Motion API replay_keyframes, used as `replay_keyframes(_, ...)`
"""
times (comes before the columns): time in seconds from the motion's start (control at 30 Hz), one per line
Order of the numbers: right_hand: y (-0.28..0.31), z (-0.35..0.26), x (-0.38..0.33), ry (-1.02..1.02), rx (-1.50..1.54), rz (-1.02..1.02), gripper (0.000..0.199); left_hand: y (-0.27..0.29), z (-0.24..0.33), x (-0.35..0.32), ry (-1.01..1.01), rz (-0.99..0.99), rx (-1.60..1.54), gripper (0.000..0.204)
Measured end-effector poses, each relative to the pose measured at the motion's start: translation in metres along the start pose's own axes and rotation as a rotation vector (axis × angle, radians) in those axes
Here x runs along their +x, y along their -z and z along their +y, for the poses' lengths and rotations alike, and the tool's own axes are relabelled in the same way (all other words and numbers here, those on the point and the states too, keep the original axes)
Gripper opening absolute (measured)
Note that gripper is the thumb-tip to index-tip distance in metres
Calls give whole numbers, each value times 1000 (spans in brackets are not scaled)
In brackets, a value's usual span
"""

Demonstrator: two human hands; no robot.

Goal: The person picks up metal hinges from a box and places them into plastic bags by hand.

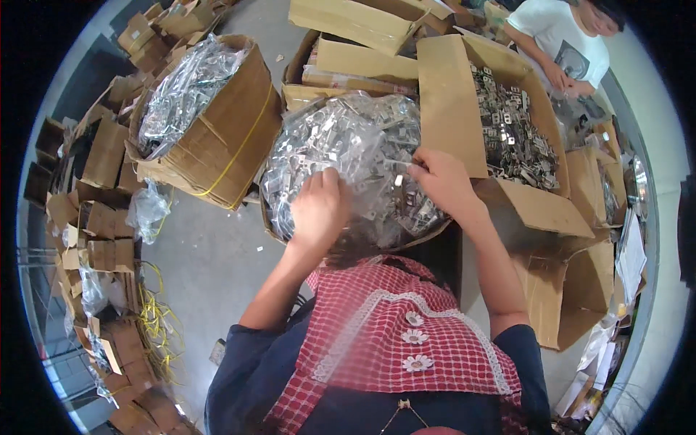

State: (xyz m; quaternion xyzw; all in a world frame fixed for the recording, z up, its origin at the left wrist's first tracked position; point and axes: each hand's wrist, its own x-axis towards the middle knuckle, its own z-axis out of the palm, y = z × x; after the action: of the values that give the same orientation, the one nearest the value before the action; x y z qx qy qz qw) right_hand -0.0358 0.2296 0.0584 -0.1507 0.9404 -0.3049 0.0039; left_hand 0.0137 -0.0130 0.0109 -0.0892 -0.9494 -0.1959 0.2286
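Seen from above, a person in a red-and-white checked apron (391,326) leaned over an open cardboard box (286,235) heaped with small clear plastic bags (341,141), each holding a few grey metal parts. The box sat directly in front of the person, on the grey concrete floor (210,254).

The left hand (319,206) rested on top of the heap, fingers curled down into the crinkled plastic; whether it gripped a bag could not be told. The right hand (442,177) was held just beside it at the heap's right edge, thumb and fingers pinched narrowly on one small bag (397,168) held above the pile.

This looked like the packing step, with one filled bag being added to or lifted from the pile. The next move would seem to call for a light, careful grip, since the plastic appeared slippery and the pile loose.

To the right stood a second box (507,130) of loose metal brackets, dark, flat and sharp-cornered. To the left, a box tied with yellow strapping (210,138) held more glossy bagged parts. Small folded cardboard cartons (101,210) lay stacked along the left edge. At the top right, another person in a white shirt (562,40) worked with both hands.
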Motion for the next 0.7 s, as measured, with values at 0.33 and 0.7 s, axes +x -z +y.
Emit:
replay_keyframes(0.33, -60, 25, -3, 19, -54, 267, 38, 2, 4, 0, 36, 56, -61, 14)
replay_keyframes(0.7, -54, 7, 36, 670, -448, 67, 23, -2, 0, 1, -18, 34, 58, 18)
